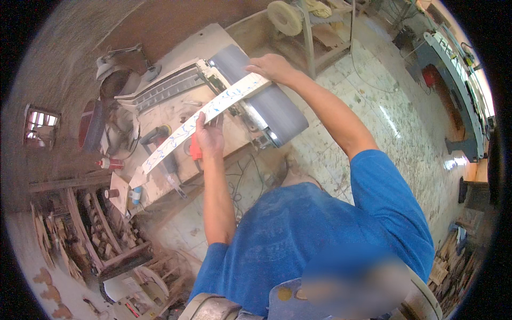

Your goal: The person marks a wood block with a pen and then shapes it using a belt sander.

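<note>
A long pale board [177, 131] with blue vine-like markings lies diagonally across a belt sander [274, 117] with a wide grey belt. My left hand [210, 133] grips the board's near edge around its middle, thumb at its side. My right hand [272, 69] holds the board's right end over the belt, fingers wrapped on it. Whether the board touches the belt I cannot tell. A hand power tool [166, 156] lies under the board's left part, and a red object [195, 148] sits beside my left hand, partly hidden.
The workbench [209, 37] holds a lamp [106, 66] and a bottle [109, 163]. A stand [306, 40] with a round pad is at the back, a large grey machine [453, 90] at right, wood offcuts [101, 229] at lower left, cables [240, 181] below the bench.
</note>
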Demonstrator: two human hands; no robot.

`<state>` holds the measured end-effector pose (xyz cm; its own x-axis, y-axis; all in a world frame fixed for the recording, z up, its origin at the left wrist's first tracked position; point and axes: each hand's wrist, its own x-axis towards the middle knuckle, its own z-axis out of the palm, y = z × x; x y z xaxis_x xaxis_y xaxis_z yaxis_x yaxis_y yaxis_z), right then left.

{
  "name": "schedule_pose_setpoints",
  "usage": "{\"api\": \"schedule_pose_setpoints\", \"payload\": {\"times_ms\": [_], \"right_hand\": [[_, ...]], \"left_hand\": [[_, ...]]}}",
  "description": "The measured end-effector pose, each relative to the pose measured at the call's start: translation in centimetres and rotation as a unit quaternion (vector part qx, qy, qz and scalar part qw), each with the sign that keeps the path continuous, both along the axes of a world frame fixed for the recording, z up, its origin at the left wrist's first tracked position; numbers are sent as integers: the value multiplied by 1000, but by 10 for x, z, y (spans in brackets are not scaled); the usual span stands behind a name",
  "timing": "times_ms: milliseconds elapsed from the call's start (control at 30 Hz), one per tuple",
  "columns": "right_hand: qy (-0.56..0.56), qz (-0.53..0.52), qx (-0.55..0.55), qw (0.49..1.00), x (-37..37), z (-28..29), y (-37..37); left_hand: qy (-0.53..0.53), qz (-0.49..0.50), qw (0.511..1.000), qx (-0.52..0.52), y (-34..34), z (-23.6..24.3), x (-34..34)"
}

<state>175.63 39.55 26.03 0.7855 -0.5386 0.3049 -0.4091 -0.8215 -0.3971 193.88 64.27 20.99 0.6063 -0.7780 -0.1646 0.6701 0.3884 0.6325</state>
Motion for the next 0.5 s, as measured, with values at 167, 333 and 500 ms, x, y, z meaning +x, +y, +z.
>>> {"api": "schedule_pose_setpoints", "payload": {"times_ms": [167,333,500], "right_hand": [[10,-1,-5,1000,-24,7,-1],[-93,-21,95,991,-56,41,19],[-73,-41,224,971,-80,97,61]], "left_hand": [[64,14,998,-26,-18,8,-12],[-53,29,988,-144,-43,38,-15],[-21,118,986,-117,-80,134,-20]]}}
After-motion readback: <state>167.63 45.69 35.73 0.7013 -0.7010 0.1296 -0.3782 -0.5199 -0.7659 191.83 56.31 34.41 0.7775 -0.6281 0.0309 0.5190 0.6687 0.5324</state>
